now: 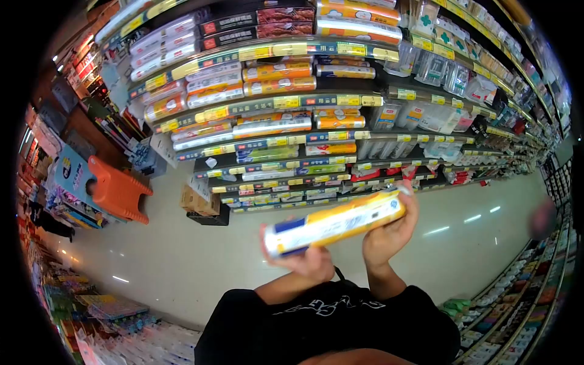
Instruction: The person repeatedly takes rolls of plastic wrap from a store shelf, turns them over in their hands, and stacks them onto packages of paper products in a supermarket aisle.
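A long yellow, white and dark blue roll package (337, 224) is held across the front of my body, slightly blurred, its right end higher than its left. My left hand (304, 261) grips the left end from below, with the fingers partly hidden behind it. Around the right end is my right hand (392, 234), its palm under and beside the package. Beyond the package, shelves hold similar orange and white rolls (280, 85).
An orange plastic stool (118, 190) stands at the left. A cardboard box (199, 202) sits on a dark crate by the shelf foot. Plastic cups (432, 70) fill shelves at the upper right. More racks line the lower left and lower right.
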